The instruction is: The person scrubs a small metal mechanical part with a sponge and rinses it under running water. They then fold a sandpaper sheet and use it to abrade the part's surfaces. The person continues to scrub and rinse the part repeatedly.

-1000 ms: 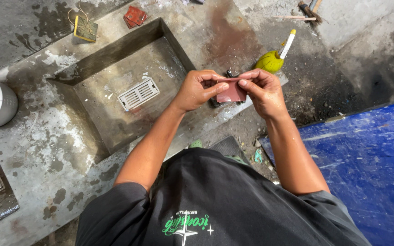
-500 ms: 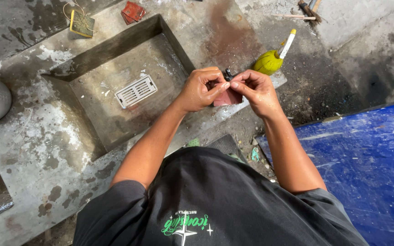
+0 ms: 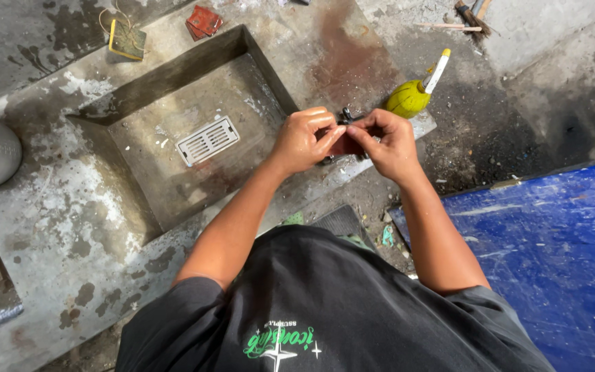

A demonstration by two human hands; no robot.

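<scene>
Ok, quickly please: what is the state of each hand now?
Left hand: closed, pinching the small dark reddish piece.
Right hand: closed, pinching the same piece from the other side.

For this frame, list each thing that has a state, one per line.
left hand: pinched shut on the small dark red piece
right hand: pinched shut on the same piece
small dark red piece: held between both hands, mostly hidden
drain grate: flat in the concrete basin
yellow bottle: lying tilted, capped

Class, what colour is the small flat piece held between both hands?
Dark red small flat piece, head view.
</scene>
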